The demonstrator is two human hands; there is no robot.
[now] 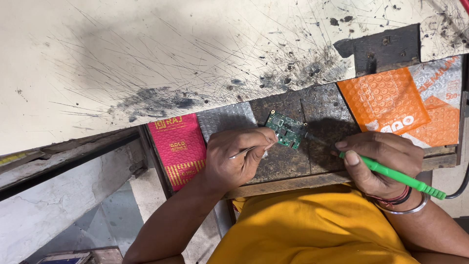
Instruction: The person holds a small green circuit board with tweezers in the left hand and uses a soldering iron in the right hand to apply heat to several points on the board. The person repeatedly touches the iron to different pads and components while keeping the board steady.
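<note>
Item: small green circuit board (286, 129), flat on dark worn surface (322, 105). My left hand (233, 155) clamped on thin metal tweezers (250, 150), pinning board edge. My right hand (378, 161) clamped on green-handled soldering iron (391, 173), tip at board's right edge. Step, I judge: soldering in hand. Next calls for steady tip, board pinned.

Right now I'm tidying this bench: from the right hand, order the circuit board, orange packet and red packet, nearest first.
1. Circuit board, just left of the right hand.
2. Orange packet, above the hand at the bench's back.
3. Red packet, far left, beyond the left hand.
</note>
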